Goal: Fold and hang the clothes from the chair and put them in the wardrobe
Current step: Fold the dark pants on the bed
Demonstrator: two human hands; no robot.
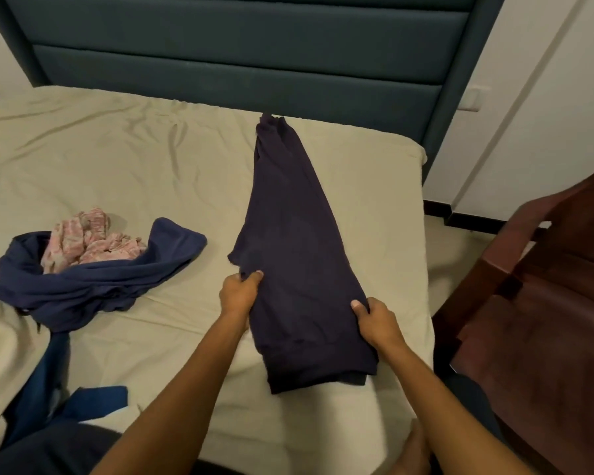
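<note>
Hands were busy in the head view, near the bottom middle of the frame. A dark purple garment (290, 255) lay flat on the bed (144, 159), folded into a long strip that ran from the lower middle of the frame up to the blue headboard (240, 56). The left hand (238, 292) pinched its left edge, with the fingers (254, 275) curled over the cloth. The right hand (378, 318) gripped the right edge a little lower in the frame, thumb on top and the other fingers tucked under the cloth.

At the left of the frame sat a heap of blue clothes (93, 275) with a pink and white cloth (90, 240) on top. More blue cloth (55, 392) lay at the lower left. A dark red wooden chair (542, 303) stood at the right, and no clothes showed on the part of it in the frame. No wardrobe or hanger could be seen.

The purple garment looked soft, thin and light. It would bend and sag if lifted by one corner. It seemed best to hold it by both side edges, as the hands did, or to slide flat hands under the folded end so the layers stay together. A quick tug could pull the fold apart. The folding looked about halfway done.
</note>
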